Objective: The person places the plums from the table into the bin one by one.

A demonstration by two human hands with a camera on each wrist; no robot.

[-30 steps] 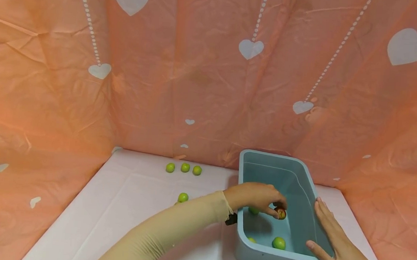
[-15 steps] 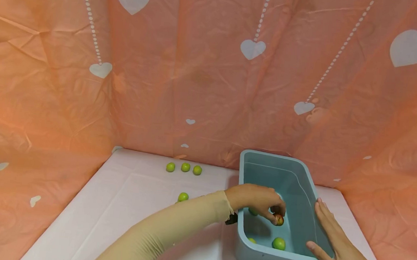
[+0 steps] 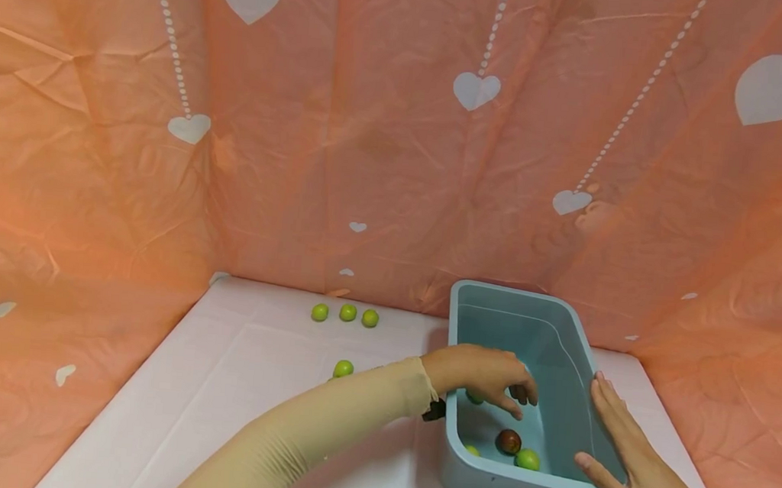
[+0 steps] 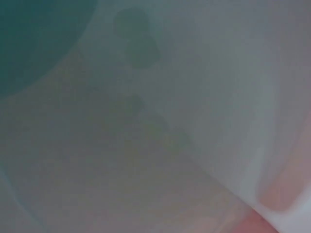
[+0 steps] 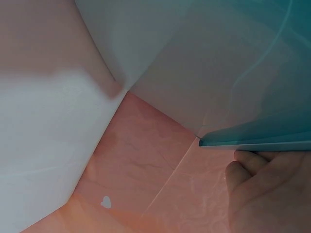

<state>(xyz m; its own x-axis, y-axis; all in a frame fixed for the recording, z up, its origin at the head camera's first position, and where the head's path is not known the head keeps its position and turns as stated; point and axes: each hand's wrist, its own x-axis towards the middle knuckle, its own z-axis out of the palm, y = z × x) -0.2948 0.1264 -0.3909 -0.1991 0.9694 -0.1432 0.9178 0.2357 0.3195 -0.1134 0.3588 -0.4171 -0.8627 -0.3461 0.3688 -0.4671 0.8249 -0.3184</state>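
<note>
My left hand (image 3: 484, 374) reaches over the left rim into the blue-grey plastic bin (image 3: 531, 481), thumb and fingers apart with nothing between them. Just below it on the bin floor lies a reddish-brown round fruit (image 3: 509, 441), beside a green round fruit (image 3: 528, 459). Two more green fruits show partly, one close under my left wrist and one at the near left corner. My right hand (image 3: 642, 463) rests on the bin's right side, fingers straight along the rim and thumb at the near corner. The right wrist view shows this hand (image 5: 272, 189) against the rim.
Several green fruits (image 3: 348, 313) lie on the white tabletop (image 3: 258, 356) left of the bin, some partly behind the sleeve (image 3: 336, 416). Orange sheeting with white hearts (image 3: 475, 90) walls the back and sides. The left wrist view is hazy.
My left hand has let go of the reddish-brown fruit, which has moved nearer to me on the bin floor, next to the green one. My right hand stays on the rim.
</note>
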